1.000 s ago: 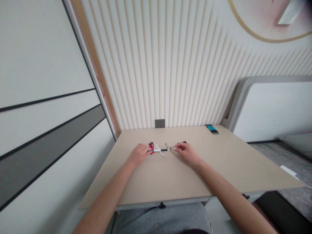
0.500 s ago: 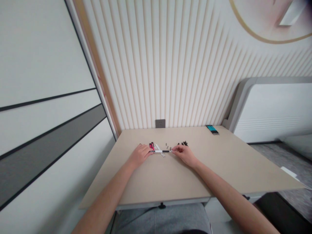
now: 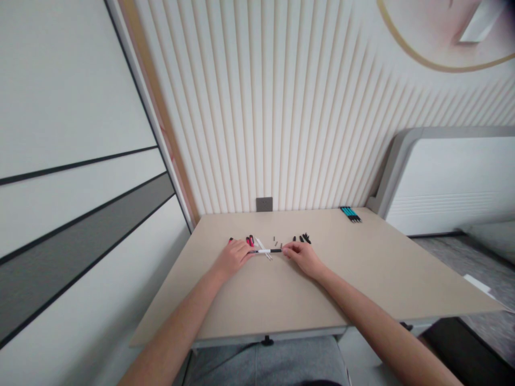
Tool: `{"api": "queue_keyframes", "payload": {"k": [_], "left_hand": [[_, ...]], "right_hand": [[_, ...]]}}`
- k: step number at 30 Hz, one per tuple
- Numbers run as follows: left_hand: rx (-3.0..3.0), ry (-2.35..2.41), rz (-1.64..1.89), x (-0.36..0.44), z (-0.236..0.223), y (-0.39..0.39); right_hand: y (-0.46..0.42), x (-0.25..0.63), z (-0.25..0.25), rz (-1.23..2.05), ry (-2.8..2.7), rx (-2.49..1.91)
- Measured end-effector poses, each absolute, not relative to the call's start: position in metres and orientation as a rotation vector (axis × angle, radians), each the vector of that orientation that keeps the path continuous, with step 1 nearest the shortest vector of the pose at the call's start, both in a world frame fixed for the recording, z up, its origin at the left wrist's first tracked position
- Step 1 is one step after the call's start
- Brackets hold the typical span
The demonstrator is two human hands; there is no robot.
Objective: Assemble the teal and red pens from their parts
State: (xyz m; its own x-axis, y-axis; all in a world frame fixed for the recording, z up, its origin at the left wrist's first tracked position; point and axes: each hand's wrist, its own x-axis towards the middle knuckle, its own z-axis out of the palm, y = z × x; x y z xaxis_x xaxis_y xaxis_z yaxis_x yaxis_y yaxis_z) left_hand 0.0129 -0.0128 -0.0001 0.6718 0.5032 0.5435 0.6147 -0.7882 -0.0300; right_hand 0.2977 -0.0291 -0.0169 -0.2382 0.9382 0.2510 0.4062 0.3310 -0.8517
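Observation:
A white and black pen (image 3: 264, 251) is held level between my hands, just above the table. My left hand (image 3: 233, 257) is closed around its left end. At the other end, the fingertips of my right hand (image 3: 301, 253) pinch the pen's tip and cover it. Behind and below the pen lie thin white sticks (image 3: 269, 256) that look like refills. Red and black pen parts (image 3: 250, 240) rest beside my left hand. Small grey pieces (image 3: 275, 239), perhaps springs, are scattered behind the pen. Several small black parts (image 3: 306, 237) lie just beyond my right hand.
A row of teal and black pens (image 3: 351, 214) lies at the back right of the beige table (image 3: 273, 300). A grey wall socket (image 3: 264, 204) sits above the table's back edge. White cabinets (image 3: 80, 241) rise on the left.
My right fingers have closed over the pen's silver tip, which showed before. The pen and left hand have shifted very slightly.

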Motion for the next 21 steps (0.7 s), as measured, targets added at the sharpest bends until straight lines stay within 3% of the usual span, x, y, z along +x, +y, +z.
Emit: {"api": "queue_keyframes", "payload": {"k": [21], "left_hand": [[-2.658, -0.863, -0.782, 0.013, 0.0, -0.012]], "right_hand": [[-0.039, 0.299, -0.004, 0.588, -2.03, -1.122]]}}
